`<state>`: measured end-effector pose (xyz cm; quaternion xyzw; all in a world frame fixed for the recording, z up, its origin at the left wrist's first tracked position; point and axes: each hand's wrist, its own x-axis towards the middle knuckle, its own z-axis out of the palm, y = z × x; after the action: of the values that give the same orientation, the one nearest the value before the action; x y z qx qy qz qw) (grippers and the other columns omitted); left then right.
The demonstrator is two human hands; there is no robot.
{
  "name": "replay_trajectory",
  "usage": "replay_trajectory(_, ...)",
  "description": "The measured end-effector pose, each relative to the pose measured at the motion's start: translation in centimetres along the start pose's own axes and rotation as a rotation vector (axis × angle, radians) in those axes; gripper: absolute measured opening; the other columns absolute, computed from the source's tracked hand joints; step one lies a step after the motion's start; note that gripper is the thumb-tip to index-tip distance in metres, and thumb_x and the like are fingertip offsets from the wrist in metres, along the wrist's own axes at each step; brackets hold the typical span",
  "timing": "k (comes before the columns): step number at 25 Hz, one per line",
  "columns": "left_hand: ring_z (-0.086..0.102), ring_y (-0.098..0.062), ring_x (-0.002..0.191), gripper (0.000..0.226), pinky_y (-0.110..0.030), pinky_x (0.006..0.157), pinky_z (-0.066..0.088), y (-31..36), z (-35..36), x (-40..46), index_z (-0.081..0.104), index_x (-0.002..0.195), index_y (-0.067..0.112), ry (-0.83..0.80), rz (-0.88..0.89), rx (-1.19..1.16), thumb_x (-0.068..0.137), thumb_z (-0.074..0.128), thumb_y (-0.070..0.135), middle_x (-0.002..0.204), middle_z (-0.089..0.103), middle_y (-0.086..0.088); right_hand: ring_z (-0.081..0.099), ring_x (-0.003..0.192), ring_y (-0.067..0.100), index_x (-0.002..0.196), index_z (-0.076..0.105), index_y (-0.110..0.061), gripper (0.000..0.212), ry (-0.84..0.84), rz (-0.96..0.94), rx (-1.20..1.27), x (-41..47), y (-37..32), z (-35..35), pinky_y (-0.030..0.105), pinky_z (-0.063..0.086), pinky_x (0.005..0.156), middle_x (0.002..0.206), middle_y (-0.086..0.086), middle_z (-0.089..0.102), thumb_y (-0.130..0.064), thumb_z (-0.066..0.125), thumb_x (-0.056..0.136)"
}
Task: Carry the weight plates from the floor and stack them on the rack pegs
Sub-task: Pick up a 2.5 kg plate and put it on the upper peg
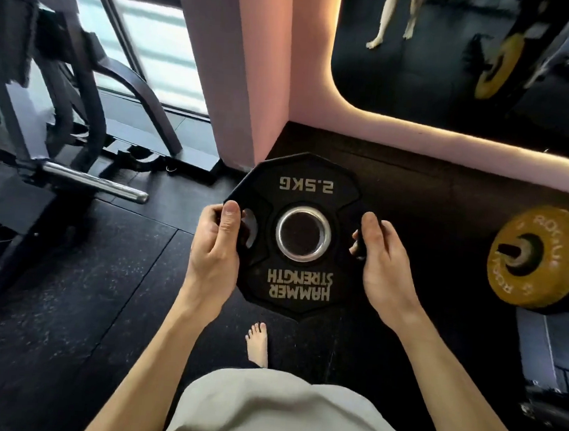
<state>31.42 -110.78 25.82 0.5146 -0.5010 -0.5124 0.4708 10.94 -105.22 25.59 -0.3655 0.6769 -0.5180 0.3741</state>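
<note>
Plate: black weight plate (300, 231), many-sided, marked "2.5KG" and "HAMMER STRENGTH", the lettering upside down to the wearer; held in the air in front of the body, above the dark floor (103, 286), its face turned up toward the camera.
Centre hole: ringed in bright metal; floor shows through it.
Left hand: left hand (215, 244) grips the plate's left edge, thumb laid on the face beside a grip slot, fingers curled behind and showing through the slot.
Right hand: right hand (379, 255) grips the right edge, thumb on the face, fingers wrapped under the rim.
Yellow plate: yellow plate (535, 261) already seated on a rack peg (509, 250) at right, well apart from the held plate.
Chrome bar: chrome bar (93, 180) juts out from a dark machine frame at left.
Wall: pink wall corner (239, 70) beyond the plate, mirror (456, 52) to its right.
Foot: bare foot (258, 343) on the floor below the plate.
</note>
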Motion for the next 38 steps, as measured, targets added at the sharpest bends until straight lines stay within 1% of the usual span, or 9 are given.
replay_trajectory(4,0.050,-0.016,0.080,0.036,-0.038,0.074,0.043,1.9,1.9,12.0,0.053,0.093,0.020,-0.084,-0.018,-0.011,0.090,0.043,0.055,0.086,0.052,-0.001,0.055,0.069,0.001,0.088,0.059,-0.014,0.042,0.076,0.034,0.035,10.0,-2.8,2.8,0.025,0.047,0.074,0.077,-0.004,0.058,-0.050,0.042,0.098)
replay_trajectory(8,0.045,-0.021,0.080,0.031,-0.044,0.074,0.040,3.2,5.8,23.4,0.055,0.082,0.030,-0.167,-0.031,0.008,0.089,0.045,0.058,0.085,0.050,-0.003,0.057,0.070,0.000,0.089,0.059,-0.014,0.040,0.167,0.070,0.056,20.3,-4.7,3.5,0.024,0.048,0.073,0.080,-0.003,0.060,-0.049,0.043,0.098)
replay_trajectory(14,0.040,-0.020,0.076,0.033,-0.034,0.066,0.037,3.7,15.8,37.9,0.051,0.083,0.019,-0.226,0.033,0.003,0.097,0.043,0.047,0.080,0.046,-0.004,0.065,0.093,0.021,0.098,0.062,-0.017,0.040,0.239,0.080,0.104,35.8,-5.3,1.3,0.043,0.054,0.090,0.100,0.010,0.067,-0.052,0.043,0.098)
replay_trajectory(21,0.047,-0.004,0.073,0.028,-0.027,0.071,0.043,6.1,28.1,50.7,0.051,0.080,0.029,-0.350,0.026,0.062,0.100,0.042,0.046,0.076,0.050,0.009,0.066,0.089,0.011,0.095,0.061,-0.023,0.036,0.415,0.136,0.100,49.3,-7.5,-4.4,0.032,0.053,0.080,0.093,-0.003,0.069,-0.053,0.041,0.098)
replay_trajectory(25,0.057,0.005,0.078,0.022,-0.019,0.073,0.046,7.5,35.2,56.1,0.057,0.088,0.030,-0.521,0.074,0.020,0.101,0.042,0.041,0.077,0.061,0.022,0.066,0.086,0.000,0.099,0.062,-0.029,0.034,0.575,0.148,0.110,54.1,-8.1,-7.7,0.026,0.052,0.077,0.095,-0.009,0.070,-0.054,0.040,0.098)
replay_trajectory(28,0.063,-0.004,0.090,0.024,-0.028,0.081,0.051,8.3,40.4,59.5,0.059,0.094,0.027,-0.700,0.073,0.009,0.100,0.042,0.042,0.087,0.066,0.013,0.064,0.080,-0.007,0.098,0.061,-0.026,0.033,0.733,0.154,0.125,56.6,-8.8,-9.9,0.016,0.048,0.068,0.093,-0.010,0.068,-0.051,0.040,0.099)
replay_trajectory(31,0.064,-0.011,0.092,0.025,-0.041,0.086,0.054,9.2,46.6,62.7,0.058,0.091,0.030,-0.885,0.066,0.045,0.100,0.041,0.044,0.085,0.066,0.012,0.064,0.086,0.002,0.096,0.061,-0.025,0.035,0.949,0.165,0.095,59.0,-9.1,-12.2,0.023,0.050,0.073,0.098,-0.003,0.068,-0.052,0.040,0.099)
replay_trajectory(33,0.064,-0.011,0.089,0.025,-0.041,0.085,0.055,10.0,50.6,64.5,0.058,0.091,0.028,-1.022,0.070,0.045,0.100,0.041,0.044,0.081,0.064,0.014,0.064,0.093,0.012,0.098,0.062,-0.023,0.037,1.088,0.161,0.089,60.4,-9.2,-13.3,0.029,0.052,0.081,0.103,0.005,0.067,-0.053,0.040,0.099)
replay_trajectory(38,0.059,0.000,0.074,0.025,-0.022,0.065,0.049,12.2,59.4,65.2,0.057,0.089,0.022,-1.333,0.107,-0.015,0.102,0.042,0.039,0.073,0.061,0.015,0.064,0.095,0.009,0.098,0.062,-0.025,0.032,1.368,0.144,0.116,61.1,-10.6,-16.1,0.036,0.052,0.087,0.100,0.000,0.067,-0.049,0.041,0.100)
